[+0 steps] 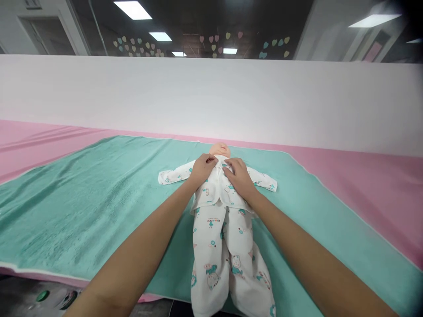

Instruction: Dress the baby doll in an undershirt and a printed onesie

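Note:
A baby doll point(220, 149) lies on its back, its head away from me. It wears a white printed baby shirt point(211, 193) and matching white trousers point(211, 246), whose legs run towards me past the near edge. At the collar, my left hand point(203, 171) is closed with its fingertips pinched on the shirt's front edge. My right hand point(240, 178) rests on the other side of the chest, fingers bent, with a gap between thumb and forefinger. Both sleeves are spread out sideways. The hands partly cover the shirt's upper front.
Under the doll is a teal blanket point(99, 198) with a pink cloth point(363, 189) beneath it. A white wall point(211, 97) with a dark window point(231, 26) above stands behind. A green button point(42, 296) shows below the near left edge.

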`<state>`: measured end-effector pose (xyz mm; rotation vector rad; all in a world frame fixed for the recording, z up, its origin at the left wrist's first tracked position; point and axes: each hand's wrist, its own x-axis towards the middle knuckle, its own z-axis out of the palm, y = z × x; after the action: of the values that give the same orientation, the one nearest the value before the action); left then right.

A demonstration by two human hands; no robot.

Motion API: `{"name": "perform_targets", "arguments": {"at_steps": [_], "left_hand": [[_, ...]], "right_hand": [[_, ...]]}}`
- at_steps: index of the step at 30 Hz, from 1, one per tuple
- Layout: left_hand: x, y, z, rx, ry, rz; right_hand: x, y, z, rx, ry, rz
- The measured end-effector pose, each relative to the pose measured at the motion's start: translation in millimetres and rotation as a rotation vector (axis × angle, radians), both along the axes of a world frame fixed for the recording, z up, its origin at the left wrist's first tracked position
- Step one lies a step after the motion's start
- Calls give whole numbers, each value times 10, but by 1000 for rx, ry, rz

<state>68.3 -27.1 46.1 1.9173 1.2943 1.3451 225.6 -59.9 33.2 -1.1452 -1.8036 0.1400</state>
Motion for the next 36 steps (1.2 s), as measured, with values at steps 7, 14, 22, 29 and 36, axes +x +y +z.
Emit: {"name": "perform_targets", "arguments": {"at_steps": [7, 14, 22, 29, 36], "left_hand": [[-94, -226, 87, 49, 53, -126], [-205, -250, 167, -14, 185, -221], [-86, -327, 189, -28, 23, -117], [-42, -362, 189, -159, -161, -219], [-83, -352, 197, -222, -205, -277]], "right_hand": [[-205, -282, 161, -110, -187, -198], [-198, -186, 224, -177, -202, -247], [-98, -92, 109, -213, 319, 30], [-55, -86, 61, -302, 549, 165], [-29, -140, 83, -344, 539, 180]]}}
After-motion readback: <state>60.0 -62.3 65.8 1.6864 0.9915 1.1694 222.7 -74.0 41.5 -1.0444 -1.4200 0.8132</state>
